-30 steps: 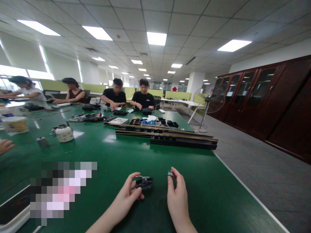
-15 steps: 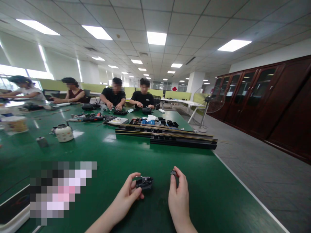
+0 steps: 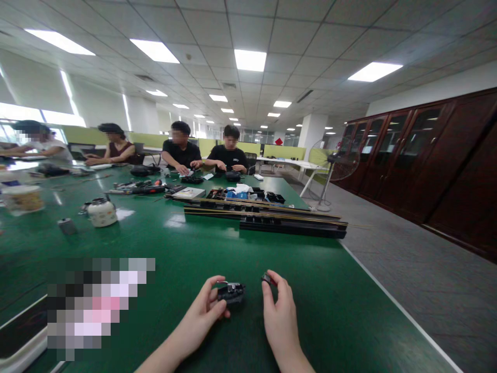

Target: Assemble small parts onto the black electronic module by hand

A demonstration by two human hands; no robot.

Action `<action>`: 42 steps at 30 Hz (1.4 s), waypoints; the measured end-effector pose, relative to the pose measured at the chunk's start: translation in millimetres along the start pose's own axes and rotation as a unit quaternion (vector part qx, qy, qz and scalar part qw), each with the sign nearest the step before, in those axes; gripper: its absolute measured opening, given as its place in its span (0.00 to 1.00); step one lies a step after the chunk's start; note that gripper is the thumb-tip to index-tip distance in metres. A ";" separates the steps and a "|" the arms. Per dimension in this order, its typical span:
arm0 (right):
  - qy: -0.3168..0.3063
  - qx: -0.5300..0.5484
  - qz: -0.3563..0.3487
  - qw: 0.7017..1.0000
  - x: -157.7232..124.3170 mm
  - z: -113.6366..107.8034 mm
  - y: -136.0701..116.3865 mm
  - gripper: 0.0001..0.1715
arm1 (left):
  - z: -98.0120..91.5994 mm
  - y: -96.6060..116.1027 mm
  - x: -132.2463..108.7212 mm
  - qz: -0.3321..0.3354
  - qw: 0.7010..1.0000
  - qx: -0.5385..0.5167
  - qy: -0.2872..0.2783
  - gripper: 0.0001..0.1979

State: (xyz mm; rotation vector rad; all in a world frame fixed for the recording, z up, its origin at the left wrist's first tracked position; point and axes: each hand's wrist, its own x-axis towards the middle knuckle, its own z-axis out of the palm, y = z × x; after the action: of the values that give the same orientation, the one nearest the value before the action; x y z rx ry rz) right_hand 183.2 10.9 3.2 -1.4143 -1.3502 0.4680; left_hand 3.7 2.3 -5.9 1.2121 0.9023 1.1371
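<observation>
Over the near part of the green table (image 3: 341, 305), my left hand (image 3: 207, 308) grips a small black mechanical assembly (image 3: 232, 293) with a shiny metal piece along its top. Its fingers and thumb are wrapped round the left end. To the right, my right hand (image 3: 280, 305) pinches a small dark block-shaped part (image 3: 266, 278) between thumb and fingertips. A short gap separates this part from the assembly. What exact kind either piece is, I cannot make out.
Long black rails (image 3: 293, 227) with thin brass-coloured rods lie across the table ahead. Beyond them are a parts tray (image 3: 274, 198) and hand tools (image 3: 140, 189). A white jar (image 3: 101, 212) and a grey cylinder (image 3: 67, 226) stand left. Several people sit farther back.
My right hand has moved left with the small dark part, closer to the black assembly, and the part has turned. My left hand has stayed nearly still.
</observation>
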 end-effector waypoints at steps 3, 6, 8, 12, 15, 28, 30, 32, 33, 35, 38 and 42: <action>-0.013 0.001 -0.005 1.000 -2.2 2.2 -1.9 0.17 | 1.6 3.9 -0.6 -0.003 1.000 0.008 0.002 0.22; -0.033 0.007 -0.023 0.999 -4.9 2.8 -4.9 0.15 | 2.7 6.1 -0.8 -0.005 1.000 0.010 0.000 0.22; -0.056 0.017 -0.038 0.998 -6.6 2.4 -7.1 0.14 | 2.8 5.6 -0.7 -0.005 1.000 0.008 -0.003 0.22; -0.097 0.035 -0.067 0.992 -9.1 2.0 -9.8 0.12 | 1.2 2.3 -0.3 0.000 1.000 0.004 -0.012 0.21; -0.114 0.041 -0.085 0.989 -9.9 2.4 -10.2 0.11 | 0.5 0.9 -0.4 0.000 1.000 -0.001 -0.020 0.20; -0.121 0.060 -0.158 0.978 -9.6 2.0 -14.0 0.10 | -1.8 -2.4 -0.2 0.007 0.999 0.001 -0.039 0.19; -0.130 0.054 -0.164 0.976 -10.2 2.4 -14.7 0.10 | -2.1 -3.3 0.2 0.008 0.999 -0.001 -0.044 0.20; -0.145 0.042 -0.167 0.974 -10.7 2.5 -15.3 0.11 | -2.1 -3.7 0.5 0.009 0.999 -0.005 -0.046 0.20; -0.155 0.033 -0.166 0.973 -10.9 2.4 -15.7 0.11 | -2.0 -3.8 0.5 0.010 0.999 -0.007 -0.046 0.20; -0.183 0.006 -0.157 0.970 -11.2 1.8 -17.0 0.11 | -1.3 -3.7 0.4 0.011 0.999 -0.011 -0.048 0.20; -0.231 -0.024 -0.133 0.963 -11.2 0.1 -20.2 0.11 | -0.1 -3.5 -0.1 0.007 0.999 -0.002 -0.047 0.19; -0.252 -0.015 -0.102 0.962 -10.7 -1.2 -23.4 0.10 | 0.4 -3.6 -0.3 0.001 0.999 0.006 -0.042 0.18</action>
State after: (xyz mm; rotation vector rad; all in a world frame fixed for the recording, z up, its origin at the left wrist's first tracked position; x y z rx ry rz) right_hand 170.3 -4.1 19.7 -1.2027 -1.8966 0.7020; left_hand 4.7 1.9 -9.5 1.2614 0.8470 1.0754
